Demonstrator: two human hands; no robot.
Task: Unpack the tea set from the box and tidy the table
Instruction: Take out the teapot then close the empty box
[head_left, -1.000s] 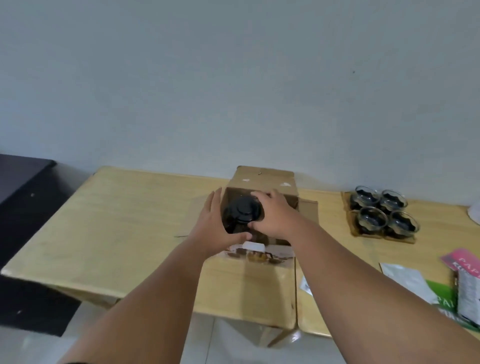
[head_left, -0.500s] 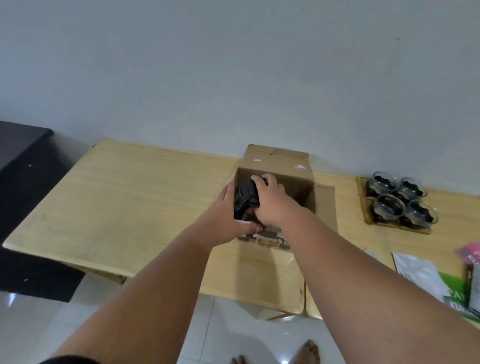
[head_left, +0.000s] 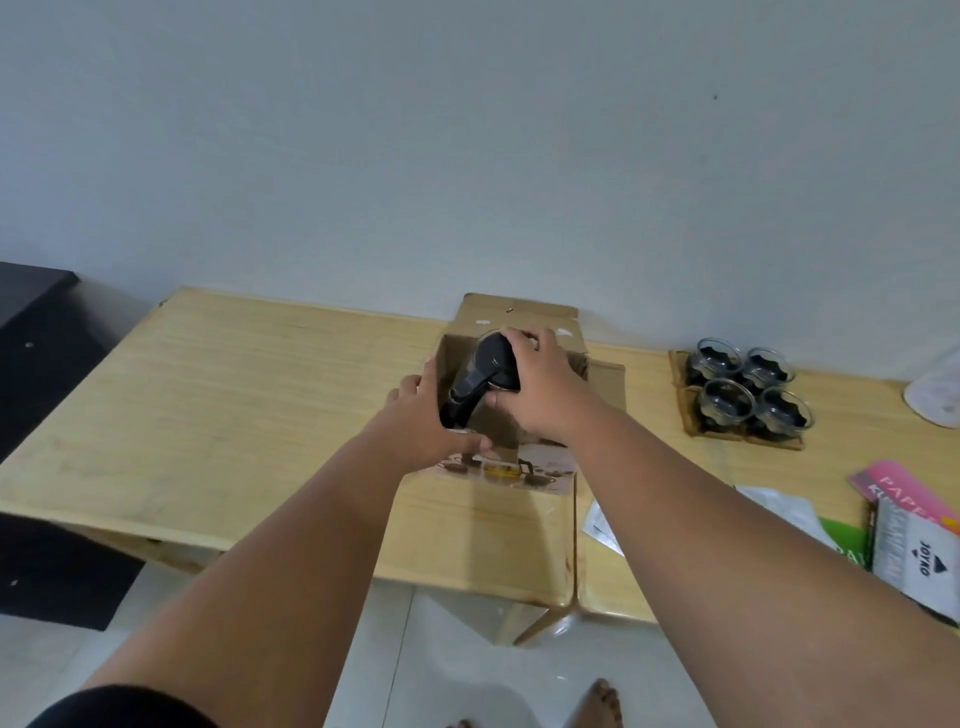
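Note:
An open brown cardboard box (head_left: 519, 317) stands near the middle of the wooden table (head_left: 234, 405). Over its opening is a teapot with a black lid and handle (head_left: 480, 374), tilted so the handle points toward me. My right hand (head_left: 540, 395) grips the teapot from the right and top. My left hand (head_left: 426, 421) holds the box's front left edge, thumb along the rim, right beside the teapot's handle. The teapot's lower body is hidden by the box and my hands.
Several glass cups with dark holders sit in a cardboard tray (head_left: 748, 400) at the right. Paper leaflets and packets (head_left: 904, 530) lie at the right front edge. A white object (head_left: 935, 389) is at the far right. A dark cabinet (head_left: 31, 338) stands left of the table.
The teapot has come up higher out of the box and tilted, its handle now showing. My left hand has shifted from the pot to the box edge.

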